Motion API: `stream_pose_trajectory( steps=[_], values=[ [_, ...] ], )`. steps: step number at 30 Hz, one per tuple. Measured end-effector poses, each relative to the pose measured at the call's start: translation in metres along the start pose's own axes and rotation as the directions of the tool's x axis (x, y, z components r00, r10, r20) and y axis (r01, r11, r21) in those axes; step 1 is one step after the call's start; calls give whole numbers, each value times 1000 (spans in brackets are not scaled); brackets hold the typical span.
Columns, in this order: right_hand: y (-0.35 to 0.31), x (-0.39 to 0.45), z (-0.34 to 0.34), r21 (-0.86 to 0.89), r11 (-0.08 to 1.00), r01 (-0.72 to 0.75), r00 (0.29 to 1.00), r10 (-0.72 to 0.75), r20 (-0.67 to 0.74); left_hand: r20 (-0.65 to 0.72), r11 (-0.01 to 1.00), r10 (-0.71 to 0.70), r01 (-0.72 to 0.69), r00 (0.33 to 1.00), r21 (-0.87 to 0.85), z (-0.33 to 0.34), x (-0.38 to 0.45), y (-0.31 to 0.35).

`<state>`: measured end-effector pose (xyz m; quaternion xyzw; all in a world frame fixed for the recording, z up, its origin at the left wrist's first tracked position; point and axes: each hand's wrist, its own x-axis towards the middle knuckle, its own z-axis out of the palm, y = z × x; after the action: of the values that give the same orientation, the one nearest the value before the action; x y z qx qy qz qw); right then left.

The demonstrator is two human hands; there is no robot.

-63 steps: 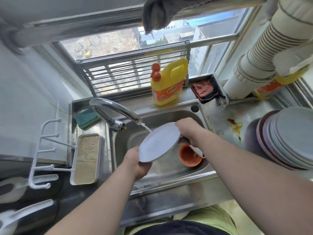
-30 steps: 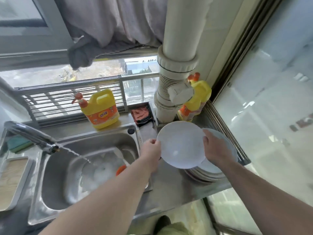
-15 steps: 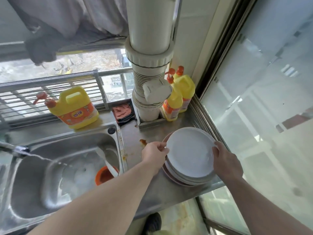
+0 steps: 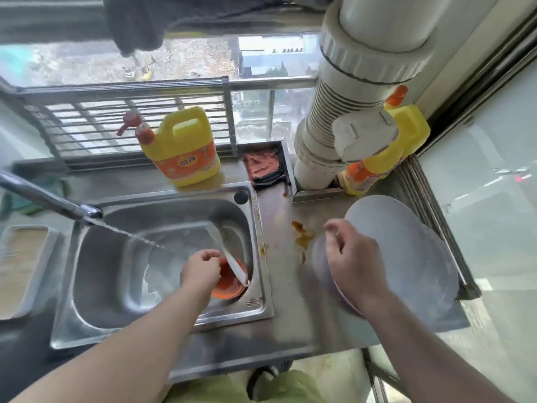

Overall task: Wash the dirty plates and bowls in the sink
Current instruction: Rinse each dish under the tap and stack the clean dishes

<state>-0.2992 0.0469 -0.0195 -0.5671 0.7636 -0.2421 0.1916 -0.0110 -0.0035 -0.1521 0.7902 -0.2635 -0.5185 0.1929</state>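
**A:** Item one, your left hand (image 4: 200,267). Where does it sit against the next dirty piece?

**B:** Over the right end of the stainless steel sink basin (image 4: 96,286), fingers loosely curled and holding nothing. The small round orange bowl (image 4: 225,289) lies directly beneath and just right of your fingertips, on the basin floor by the right wall. Whether your fingers touch it yet, I cannot tell; motion blur hides the gap.

**A:** Item two, anything in that bowl?

**B:** One long white spoon-like utensil (image 4: 232,257), lower end resting in the bowl, upper end leaning up and back toward the far-left. Its long axis runs from near-right to far-left, passing just beside your fingers. I judge you must lift it out or grip around it.

**A:** Item three, your right hand (image 4: 348,257).

**B:** Above the near-left rim of the stack of pale round plates (image 4: 406,242) on the steel counter (image 4: 284,321), well apart from the bowl. Fingers loosely bent, gripping nothing. The left is plainly the nearer hand for the bowl.

**A:** Item four, water.

**B:** The chrome tap (image 4: 49,200) runs, its stream falling left of the bowl. You would likely carry the bowl leftward to meet it.

**A:** Item five, sundries.

**B:** Yellow detergent jug with orange label (image 4: 183,149) behind the basin; orange sauce smear (image 4: 302,237) on the counter between basin and plates.
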Motion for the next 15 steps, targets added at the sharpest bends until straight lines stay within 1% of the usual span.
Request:
stream_pose_trajectory(
  steps=[1,2,3,5,7,9,10,11,13,15],
  values=[
    [-21,2,21,26,999,47,994,-49,101,-15,999,-25,25,1000,32,-6,9,-6],
    [-38,4,47,35,996,83,973,-89,214,-12,997,-45,46,999,68,-11,17,-11],
    [-52,7,75,25,994,108,937,-110,331,-4,993,-61,61,998,105,-16,25,-16],
    [-72,13,136,-46,991,128,840,-84,536,51,978,-96,85,994,188,-23,44,-30],
    [-84,17,190,-151,977,151,754,-15,657,86,967,-137,114,987,228,-26,60,-42],
    [-88,21,228,-260,948,183,703,59,708,142,958,-177,138,974,250,-25,69,-47],
    [-88,24,241,-307,937,164,692,112,713,159,950,-178,128,971,284,-23,74,-50],
    [-87,28,251,-347,928,134,691,163,704,165,935,-151,86,975,345,-21,78,-50],
    [-85,33,265,-420,902,95,678,251,691,178,872,-74,-23,981,489,-18,85,-55],
    [-83,36,276,-469,879,85,662,302,686,201,806,8,-126,980,579,-15,90,-57]
  ],
)
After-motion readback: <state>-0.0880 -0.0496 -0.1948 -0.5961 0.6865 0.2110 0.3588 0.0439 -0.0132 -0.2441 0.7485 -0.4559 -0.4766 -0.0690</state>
